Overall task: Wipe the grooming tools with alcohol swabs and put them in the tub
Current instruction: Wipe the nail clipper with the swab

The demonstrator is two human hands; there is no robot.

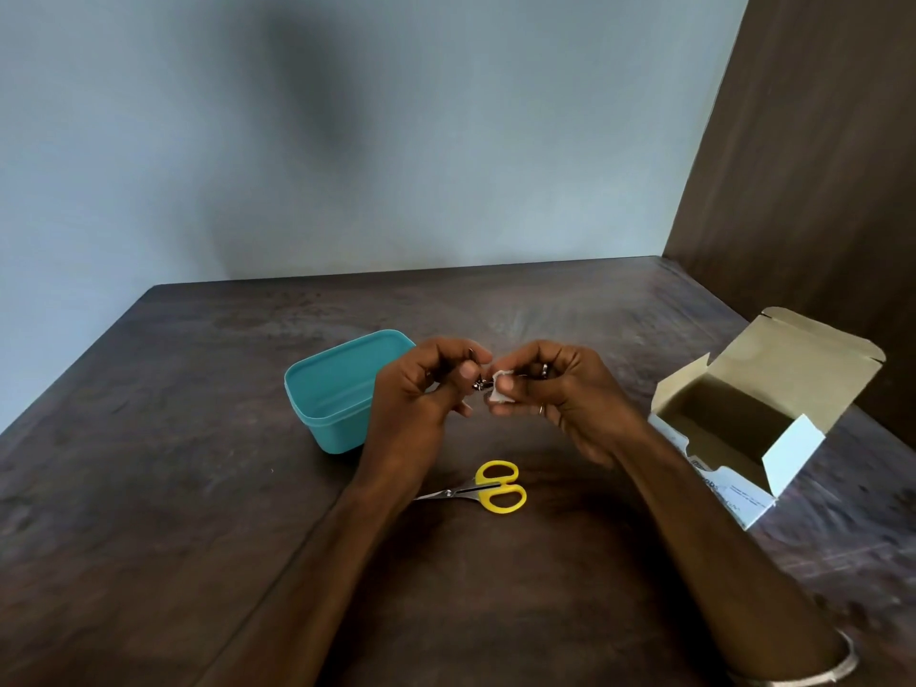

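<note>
1. Presently, small metal grooming tool: pinched by left hand above table centre; light, stiff, slippery. Grip its body.
2. Alcohol swab: soft, pinched by right hand, touching tool.
3. Scissors: near front edge.
4. Teal tub: left.

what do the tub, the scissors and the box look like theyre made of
Tub: likely plastic, matte teal, with smooth moulded rounded corners. Scissors: shiny metal blades, probably steel, with glossy yellow plastic loops. Box: thin cardboard, brown inside, white printed outside, with folded flaps.

Bare forearms; rings on right fingers, silver bangle at right wrist.
</note>
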